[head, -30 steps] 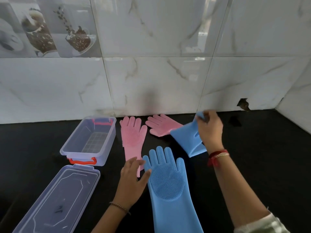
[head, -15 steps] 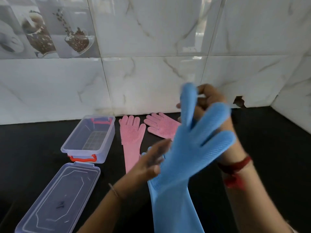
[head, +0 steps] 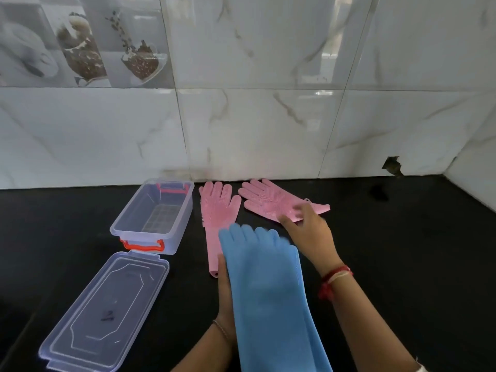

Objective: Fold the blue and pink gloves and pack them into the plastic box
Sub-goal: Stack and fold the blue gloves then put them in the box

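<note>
Since half a second ago the blue gloves [head: 268, 285] have come down from the air, where the right hand held one aloft, and now lie stacked flat on the black bench [head: 402, 264], fingers pointing at the tiled wall [head: 255, 130]. How many blue layers lie there cannot be told through the blur.

Left of the left hand's grip, well apart, the clear lid [head: 104, 312] lies flat on the bench with nothing on it. Beyond it, further left of that grip and nearer the wall, the plastic box [head: 153, 218] stands open with orange latches at both ends; it is empty, its ribbed floor showing.

Between the box and the left grip a pink glove [head: 218, 218] lies palm up, cuff toward the person. A second pink glove [head: 271, 201] lies just ahead of the right grip, its cuff passing under the fingertips.

The left hand [head: 224, 291] rests against the left edge of the blue stack, mostly hidden by it, so whether its grip is spread or closed cannot be told. The right hand [head: 311, 232] is spread, fingers loose and blurred, holding nothing, over the pink cuff just right of the blue fingertips.
</note>
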`<state>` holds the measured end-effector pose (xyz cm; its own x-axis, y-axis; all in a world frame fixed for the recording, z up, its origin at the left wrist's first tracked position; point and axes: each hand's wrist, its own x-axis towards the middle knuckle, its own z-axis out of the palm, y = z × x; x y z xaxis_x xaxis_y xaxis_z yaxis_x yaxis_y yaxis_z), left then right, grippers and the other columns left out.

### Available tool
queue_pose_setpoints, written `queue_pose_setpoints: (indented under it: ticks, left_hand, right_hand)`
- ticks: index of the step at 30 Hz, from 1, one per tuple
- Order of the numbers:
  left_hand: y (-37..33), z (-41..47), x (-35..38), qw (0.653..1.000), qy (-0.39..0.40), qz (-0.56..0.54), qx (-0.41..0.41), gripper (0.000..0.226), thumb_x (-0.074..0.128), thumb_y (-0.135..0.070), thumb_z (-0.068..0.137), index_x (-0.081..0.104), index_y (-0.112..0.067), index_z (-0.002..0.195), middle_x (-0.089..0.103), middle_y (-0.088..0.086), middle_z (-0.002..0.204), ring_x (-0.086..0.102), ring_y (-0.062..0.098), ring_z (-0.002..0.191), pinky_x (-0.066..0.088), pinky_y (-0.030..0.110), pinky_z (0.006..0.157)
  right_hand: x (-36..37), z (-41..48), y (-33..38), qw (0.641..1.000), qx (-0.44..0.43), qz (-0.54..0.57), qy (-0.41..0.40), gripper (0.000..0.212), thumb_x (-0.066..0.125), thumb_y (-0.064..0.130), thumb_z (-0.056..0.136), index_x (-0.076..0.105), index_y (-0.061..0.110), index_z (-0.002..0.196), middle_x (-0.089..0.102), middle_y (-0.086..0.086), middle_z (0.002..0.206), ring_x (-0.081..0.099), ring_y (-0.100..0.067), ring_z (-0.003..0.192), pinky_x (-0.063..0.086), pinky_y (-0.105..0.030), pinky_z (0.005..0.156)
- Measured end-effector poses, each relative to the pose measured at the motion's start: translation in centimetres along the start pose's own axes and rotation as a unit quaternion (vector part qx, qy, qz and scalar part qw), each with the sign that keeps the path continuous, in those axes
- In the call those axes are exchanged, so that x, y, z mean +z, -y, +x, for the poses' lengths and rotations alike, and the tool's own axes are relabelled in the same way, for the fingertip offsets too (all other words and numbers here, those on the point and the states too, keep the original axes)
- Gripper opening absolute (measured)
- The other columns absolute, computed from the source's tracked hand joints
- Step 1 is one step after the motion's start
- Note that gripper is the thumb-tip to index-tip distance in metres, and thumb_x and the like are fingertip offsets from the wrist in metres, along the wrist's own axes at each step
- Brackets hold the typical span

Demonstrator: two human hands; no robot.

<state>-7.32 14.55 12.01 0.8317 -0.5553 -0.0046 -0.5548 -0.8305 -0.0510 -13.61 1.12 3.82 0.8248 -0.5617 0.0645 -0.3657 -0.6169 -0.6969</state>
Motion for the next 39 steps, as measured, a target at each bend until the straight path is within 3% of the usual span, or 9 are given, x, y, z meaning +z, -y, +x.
queue_pose_setpoints:
  ticks: [4,12,17,19,22,24,30,35,39]
  left_hand:
    - [2.3,2.0,3.6,0.998,-0.02,0.023,-0.049,0.039,0.007,-0.021,0.101,0.029,-0.025,0.133,0.033,-0.012,0.137,0.025,0.011,0.129,0.02,0.029,0.109]
    - [1.9,3.1,5.6,0.997,-0.015,0.01,-0.076,0.041,0.004,-0.022,0.098,0.034,-0.023,0.125,0.037,-0.008,0.13,0.028,0.014,0.124,0.022,0.032,0.106]
    - [2.3,4.5,6.0,0.971,-0.08,-0.175,-0.143,0.04,0.009,-0.028,0.099,0.036,-0.021,0.127,0.042,-0.006,0.128,0.032,0.013,0.123,0.024,0.03,0.106]
    - [0.9,0.9,9.1,0.917,-0.058,-0.364,-0.153,0.04,0.018,-0.027,0.101,0.037,-0.012,0.133,0.053,0.002,0.118,0.048,0.003,0.113,0.038,0.024,0.098]
    - [-2.2,-7.2,13.1,0.686,0.173,-0.677,-0.202,0.04,0.049,-0.038,0.094,0.053,-0.012,0.123,0.066,0.01,0.102,0.065,0.019,0.094,0.054,0.032,0.068]
    - [-1.8,-7.1,14.9,0.614,0.167,-0.734,-0.235,0.024,0.056,-0.034,0.091,0.057,-0.02,0.11,0.066,0.007,0.108,0.065,0.022,0.094,0.055,0.03,0.062]
    - [-0.9,-4.9,13.9,0.588,-0.008,-0.792,-0.164,0.026,0.056,-0.002,0.089,0.059,-0.016,0.11,0.068,0.007,0.105,0.066,0.023,0.095,0.058,0.031,0.074]
    - [-0.7,-5.6,15.4,0.582,0.082,-0.778,-0.223,0.02,0.055,-0.004,0.089,0.055,-0.02,0.101,0.065,0.003,0.102,0.065,0.02,0.088,0.055,0.027,0.054]
    - [-0.4,-5.8,16.9,0.604,0.083,-0.756,-0.24,0.019,0.057,-0.011,0.09,0.052,-0.019,0.107,0.063,0.001,0.102,0.065,0.019,0.091,0.056,0.028,0.06]
  right_hand:
    - [2.3,-1.6,-4.8,0.958,0.198,0.097,0.181,0.052,0.054,0.058,0.083,0.064,0.008,0.093,0.062,-0.003,0.079,0.059,-0.012,0.069,0.054,-0.03,0.068]
    - [3.2,-3.7,-5.1,0.941,0.139,0.249,0.183,0.031,0.072,0.04,0.076,0.054,0.028,0.098,0.061,0.008,0.101,0.063,-0.01,0.089,0.051,-0.02,0.063]
    - [4.4,-4.2,-7.0,0.968,0.147,0.179,0.092,0.049,0.074,0.028,0.077,0.046,0.023,0.117,0.048,0.012,0.093,0.052,-0.004,0.082,0.044,-0.019,0.065]
    - [4.5,-4.5,-7.9,0.965,0.166,0.185,0.081,0.05,0.074,0.026,0.077,0.048,0.019,0.118,0.051,0.01,0.094,0.054,-0.008,0.085,0.049,-0.026,0.074]
    - [3.9,-4.1,-8.3,0.962,0.17,0.19,0.101,0.046,0.072,0.023,0.079,0.05,0.019,0.119,0.058,0.0,0.108,0.059,-0.016,0.094,0.053,-0.037,0.085]
    - [3.5,-3.7,-7.8,0.96,0.152,0.21,0.11,0.043,0.068,0.021,0.082,0.05,0.021,0.121,0.057,-0.002,0.116,0.059,-0.018,0.1,0.052,-0.039,0.088]
    - [3.0,-3.2,-5.8,0.942,0.054,0.327,0.048,0.043,0.065,0.012,0.085,0.05,0.036,0.117,0.061,0.01,0.115,0.063,-0.008,0.099,0.056,-0.022,0.075]
    - [3.7,-3.2,-6.9,0.968,0.127,0.192,0.098,0.056,0.067,0.019,0.084,0.041,0.021,0.133,0.054,-0.003,0.123,0.058,-0.021,0.108,0.051,-0.041,0.093]
    - [4.1,-3.5,-7.5,0.963,0.17,0.184,0.104,0.048,0.06,0.02,0.087,0.04,0.025,0.13,0.053,0.004,0.101,0.056,-0.011,0.089,0.049,-0.028,0.072]
